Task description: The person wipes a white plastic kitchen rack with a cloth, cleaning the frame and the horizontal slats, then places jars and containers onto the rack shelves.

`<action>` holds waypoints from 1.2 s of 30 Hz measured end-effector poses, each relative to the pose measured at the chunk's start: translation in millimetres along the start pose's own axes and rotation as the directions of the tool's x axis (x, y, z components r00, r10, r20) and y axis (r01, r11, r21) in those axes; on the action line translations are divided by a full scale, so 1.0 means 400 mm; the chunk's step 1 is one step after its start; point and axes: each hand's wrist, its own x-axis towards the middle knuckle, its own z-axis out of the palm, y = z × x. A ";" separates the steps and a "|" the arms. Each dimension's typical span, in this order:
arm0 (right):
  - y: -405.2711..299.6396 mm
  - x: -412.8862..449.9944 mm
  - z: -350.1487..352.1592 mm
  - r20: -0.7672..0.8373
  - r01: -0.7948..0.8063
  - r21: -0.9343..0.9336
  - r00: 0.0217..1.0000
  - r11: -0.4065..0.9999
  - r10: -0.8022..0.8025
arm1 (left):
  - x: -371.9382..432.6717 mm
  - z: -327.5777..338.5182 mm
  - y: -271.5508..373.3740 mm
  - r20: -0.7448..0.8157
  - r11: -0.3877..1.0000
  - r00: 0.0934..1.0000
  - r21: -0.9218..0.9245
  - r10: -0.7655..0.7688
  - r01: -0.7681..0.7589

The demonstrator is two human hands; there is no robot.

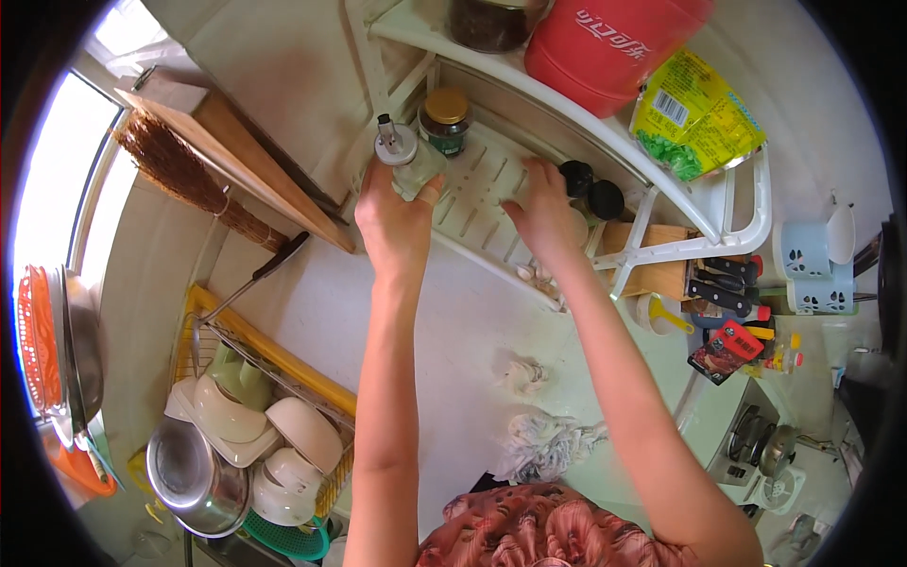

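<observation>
My left hand (398, 216) is wrapped around a clear glass dispenser bottle (425, 173) with a metal-and-white lid and a black-tipped spout. The bottle is at the left end of the slotted white plastic shelf (489, 181). Just behind it stands a glass jar with a gold lid (446, 117) and dark contents. Over the shelf's right part is my right hand (544, 209), slightly blurred, its thumb and fingers apart and nothing between them. Two black-capped jars (605, 200) stand right beside its fingers; I cannot tell whether they touch. Garlic bulbs (533, 272) lie beneath the right wrist.
An upper shelf (567, 96) bears a red container (602, 49) and a yellow-green pouch (698, 117). A knife block (641, 259) with several knives stands right. Crumpled cloths (542, 439) lie on the counter. At left are a dish rack with bowls (305, 432) and a straw brush (191, 177).
</observation>
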 end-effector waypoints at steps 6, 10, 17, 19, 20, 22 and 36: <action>-0.047 0.256 0.152 -0.073 0.039 0.214 0.997 0.976 -0.023 | 0.064 0.026 -0.010 0.075 0.999 0.997 0.044 -0.023 0.020; -0.038 0.333 0.214 -0.107 0.045 0.249 0.994 0.968 -0.019 | 0.089 0.063 -0.029 0.037 0.993 0.997 0.096 0.065 -0.069; -0.022 0.287 0.177 -0.129 0.023 0.294 0.992 0.956 0.016 | 0.150 0.109 -0.067 0.048 0.975 0.985 0.140 0.168 -0.173; 0.012 0.253 0.142 -0.219 0.036 0.244 0.975 0.969 0.019 | 0.184 0.141 -0.045 0.092 0.976 0.983 0.134 0.158 -0.170; 0.024 0.238 0.129 -0.303 0.047 0.202 0.953 0.978 0.017 | 0.201 0.155 -0.034 0.136 0.976 0.980 0.138 0.147 -0.166; 0.030 0.208 0.111 -0.286 0.055 0.204 0.958 0.977 0.005 | 0.239 0.178 -0.041 0.131 0.976 0.980 0.136 0.152 -0.169; 0.052 0.149 0.155 -0.282 -0.063 0.301 0.947 0.951 0.152 | 0.281 0.293 -0.085 0.074 0.931 0.936 0.100 0.345 -0.351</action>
